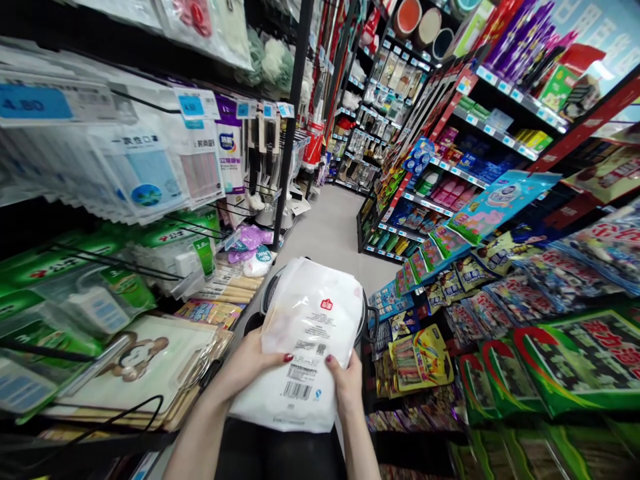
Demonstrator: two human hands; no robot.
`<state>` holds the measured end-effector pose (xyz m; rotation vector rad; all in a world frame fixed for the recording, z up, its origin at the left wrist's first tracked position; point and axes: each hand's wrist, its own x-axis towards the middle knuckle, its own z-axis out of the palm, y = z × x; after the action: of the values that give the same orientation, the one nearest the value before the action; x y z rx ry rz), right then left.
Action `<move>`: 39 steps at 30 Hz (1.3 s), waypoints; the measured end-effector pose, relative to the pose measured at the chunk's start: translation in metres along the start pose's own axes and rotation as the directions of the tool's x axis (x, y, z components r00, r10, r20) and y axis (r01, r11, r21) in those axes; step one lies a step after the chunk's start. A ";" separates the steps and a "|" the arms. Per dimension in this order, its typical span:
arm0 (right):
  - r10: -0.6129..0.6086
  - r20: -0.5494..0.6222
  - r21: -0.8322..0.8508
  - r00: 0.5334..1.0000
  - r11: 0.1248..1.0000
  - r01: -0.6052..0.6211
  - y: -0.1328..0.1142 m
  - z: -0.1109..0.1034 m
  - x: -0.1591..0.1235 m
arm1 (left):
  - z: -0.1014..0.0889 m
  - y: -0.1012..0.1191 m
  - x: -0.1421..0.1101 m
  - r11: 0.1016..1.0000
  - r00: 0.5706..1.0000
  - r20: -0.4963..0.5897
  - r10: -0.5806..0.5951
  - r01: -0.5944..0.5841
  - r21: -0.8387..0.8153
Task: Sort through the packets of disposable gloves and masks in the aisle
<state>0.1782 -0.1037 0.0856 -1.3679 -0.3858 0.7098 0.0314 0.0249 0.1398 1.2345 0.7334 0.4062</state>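
A white plastic package, printed with a small red logo, lines of text and a barcode, is held in front of me by both hands. My left hand grips its left side, thumb lying on the face and fingers hidden underneath. On the right edge, my right hand holds it the same way. What is inside the package cannot be seen. Just beneath and beyond it, partly covered, is a dark round-edged object with a black handle, perhaps a basket.
Shelves line both sides of a narrow aisle with a grey floor. To the left hang packs of masks and green-carded plugs, above clipboards. Hanging snack bags crowd the right. Another stocked rack stands at the far end.
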 end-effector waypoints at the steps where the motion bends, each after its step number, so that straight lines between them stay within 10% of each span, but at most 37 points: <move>1: -0.011 -0.021 -0.043 1.000 0.999 0.010 -0.010 -0.006 -0.002 | 0.005 0.001 -0.001 0.998 0.999 0.034 -0.005 0.007 -0.061; 13: -0.084 -0.333 -0.042 0.939 0.996 0.075 -0.082 -0.046 -0.037 | 0.025 -0.007 -0.012 0.845 0.937 0.344 0.056 0.139 -0.517; 22: -0.227 -0.491 -0.108 0.841 0.974 0.200 -0.107 -0.067 -0.055 | 0.046 0.001 -0.016 0.752 0.970 0.227 0.081 0.090 -0.653; 32: -0.376 -0.805 -0.314 0.459 0.926 0.207 -0.142 -0.133 -0.060 | 0.035 0.005 -0.019 0.654 0.992 0.116 0.049 0.056 -0.754; 34: -0.317 -0.797 -0.296 0.515 0.947 0.126 -0.138 -0.130 -0.060 | 0.036 0.004 -0.020 0.653 0.991 0.126 0.052 0.062 -0.755; 39: -0.140 -0.512 -0.206 0.847 0.978 0.038 -0.120 -0.103 -0.063 | 0.047 0.008 -0.022 0.662 0.990 0.142 0.013 0.098 -0.743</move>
<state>0.2257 -0.2277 0.1922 -1.6478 -0.0752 0.1992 0.0489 -0.0198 0.1606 0.4381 0.3917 0.5124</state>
